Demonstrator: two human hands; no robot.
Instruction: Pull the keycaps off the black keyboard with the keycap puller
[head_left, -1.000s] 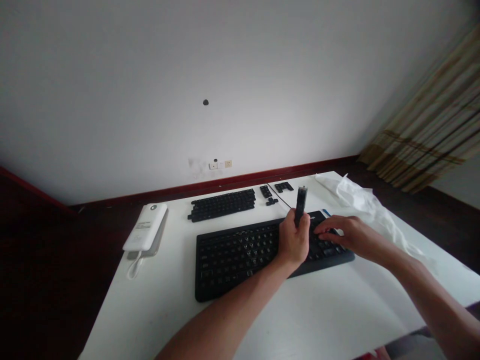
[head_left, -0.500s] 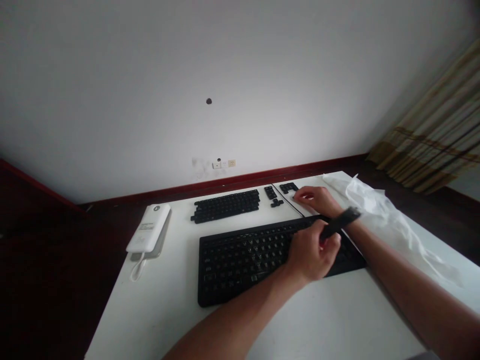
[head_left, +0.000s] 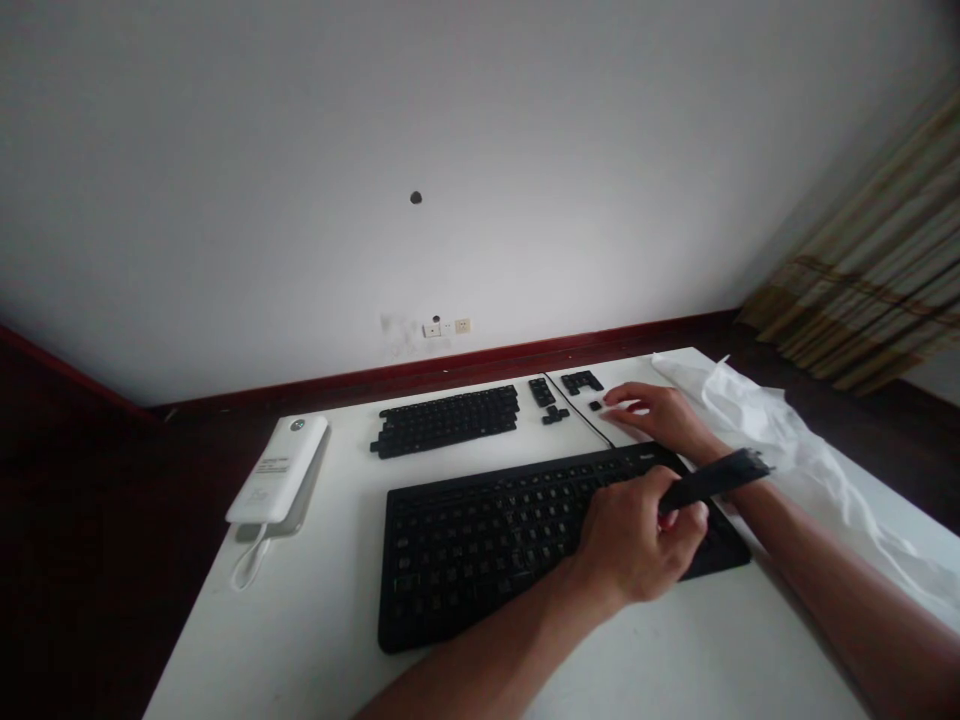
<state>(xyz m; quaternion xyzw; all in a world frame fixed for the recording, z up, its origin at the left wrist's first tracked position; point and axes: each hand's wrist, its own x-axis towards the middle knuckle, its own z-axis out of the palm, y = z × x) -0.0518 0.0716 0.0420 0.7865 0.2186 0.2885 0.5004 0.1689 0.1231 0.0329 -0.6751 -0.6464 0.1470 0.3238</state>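
Note:
My left hand point(head_left: 637, 535) is closed around a black stick-shaped tool point(head_left: 716, 480) with a ragged upper end, perhaps a brush. It is over the right part of a black keyboard point(head_left: 465, 545), hiding some of it. Many of the keyboard's positions show bare, without keycaps. Beyond it, my right hand point(head_left: 664, 412) hovers low over the table with thumb and fingers apart. A single black keycap point(head_left: 596, 405) lies just left of its fingertips. Loose keycaps stand in groups: a large block point(head_left: 450, 420), a small block point(head_left: 541, 391), an arrow cluster point(head_left: 555, 414) and another group point(head_left: 581, 381).
A white power bank point(head_left: 277, 470) with a short cable loop point(head_left: 249, 563) lies at the table's left side. A thin black cable point(head_left: 577, 405) runs back from the keyboard. Crumpled white plastic point(head_left: 757, 410) covers the right edge. The wall with sockets point(head_left: 448, 328) stands behind.
My right hand's fingers have drawn back to the right, and the single keycap now shows beside them. My left hand keeps the tool. The view has shifted slightly.

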